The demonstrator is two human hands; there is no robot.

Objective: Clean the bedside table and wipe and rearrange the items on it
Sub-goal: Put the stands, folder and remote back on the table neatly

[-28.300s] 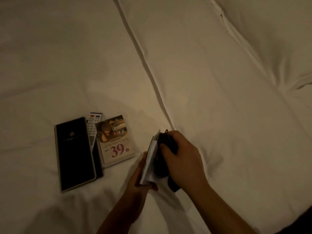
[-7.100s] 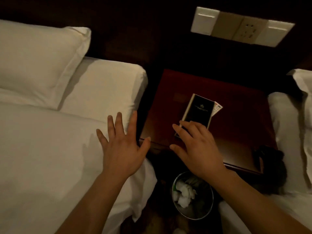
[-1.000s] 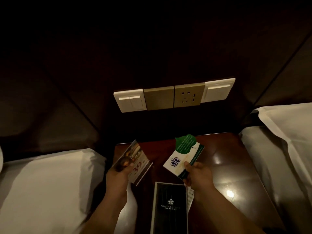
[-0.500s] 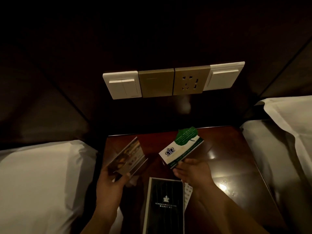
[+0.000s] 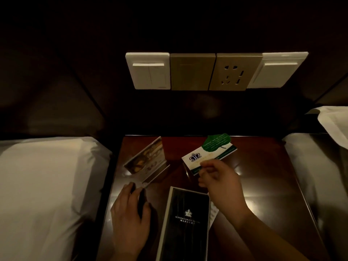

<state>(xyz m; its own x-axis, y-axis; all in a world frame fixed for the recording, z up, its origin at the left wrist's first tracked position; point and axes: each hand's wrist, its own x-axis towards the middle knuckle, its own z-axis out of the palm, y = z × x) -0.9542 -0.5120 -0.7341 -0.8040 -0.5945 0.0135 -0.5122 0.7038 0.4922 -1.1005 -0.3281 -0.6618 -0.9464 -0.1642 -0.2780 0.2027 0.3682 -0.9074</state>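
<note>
Left hand point(image 5: 130, 211): lies flat on the near left of the counter point(image 5: 263, 178), fingers straight and holding nothing; the fingertips are just near of the picture card's base.
Right hand point(image 5: 223, 185): raised over the middle of the counter, fingers loosely curled, fingertips at the near edge of the white and green card; whether they pinch it cannot be told.
Picture card point(image 5: 148, 161): stands tilted at the far left of the counter.
White and green card point(image 5: 209, 156): far middle, right of the picture card and apart from it.
Black folder point(image 5: 186, 223): flat at the near middle, between the hands.
Pale strip point(image 5: 213, 211): shows from under the folder's right edge.
Counter: dark red glossy wood, between the left bed point(image 5: 47, 185) and the right bed point(image 5: 310, 176).
Switch panel point(image 5: 216, 71): on the dark wall beyond.
</note>
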